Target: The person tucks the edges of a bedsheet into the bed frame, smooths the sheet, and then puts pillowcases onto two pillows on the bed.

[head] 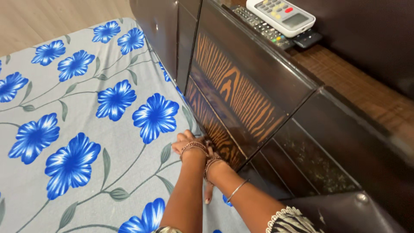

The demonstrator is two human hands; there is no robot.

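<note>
— where the grey bedsheet [86, 129] with its blue flowers meets the dark wooden headboard [241, 99], what are the two hands doing?

— both are pressed down at the sheet's edge, right at the foot of the headboard. the left hand [186, 144] lies flat on the cloth with its fingers pushed toward the gap beside the headboard. the right hand [210, 166] crosses just beside it, wrist against wrist, with one finger pointing back away from the headboard along the sheet.

— are they clamped on the cloth?

— i cannot tell for either. the left fingertips are hidden at the gap, and most of the right hand is tucked under the left wrist. both touch the sheet, that much shows.

— anything on the wrists?

— bangles [194, 146] on both, close to the headboard's lower panel, and a thin one farther down the right forearm. a patterned sleeve with a lace hem [293, 218] shows farther back from the headboard.

— and the headboard itself?

— dark glossy frames with an orange, tiger-striped grain panel in the middle. on the shelf along the top of the headboard lie a white remote [281, 15] and, touching it underneath, a black remote [271, 32]. beyond the far end of the headboard, past the sheet, a light wooden floor [34, 21] shows.
</note>
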